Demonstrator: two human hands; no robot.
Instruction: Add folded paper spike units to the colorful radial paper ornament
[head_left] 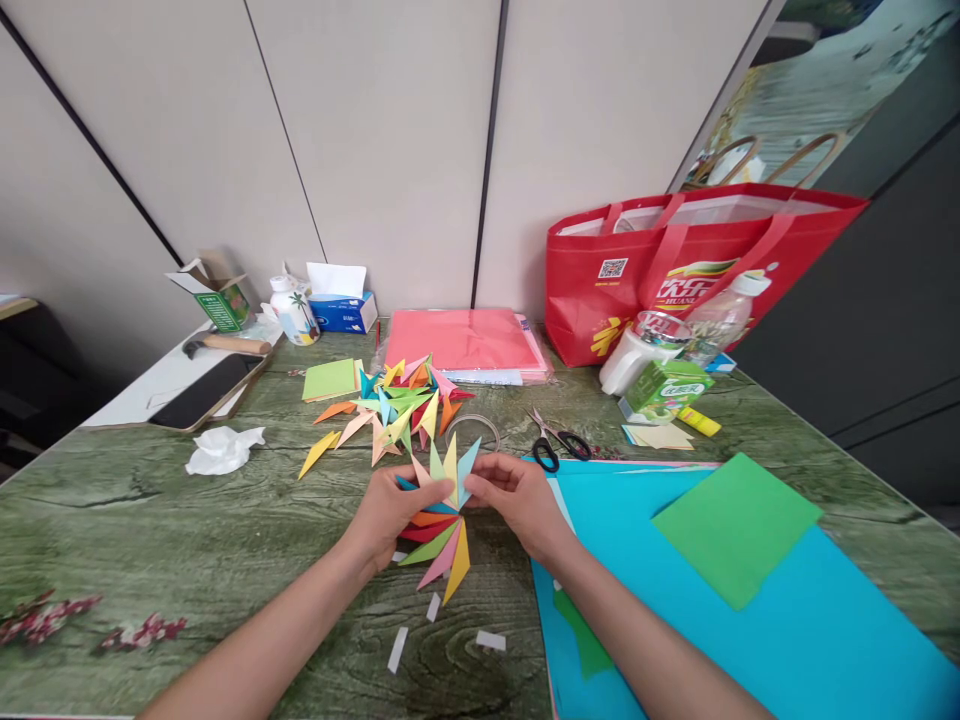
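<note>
Paper star in my hands

My left hand and right hand both pinch the colourful paper star above the worktop's near edge.

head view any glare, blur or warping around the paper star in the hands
Head view: soft even light, faint shadows under the paper star, held by left hand and right hand; head view: centre sharp, no motion blur; head view: wall seams splay outward, wide-lens warping.
</note>
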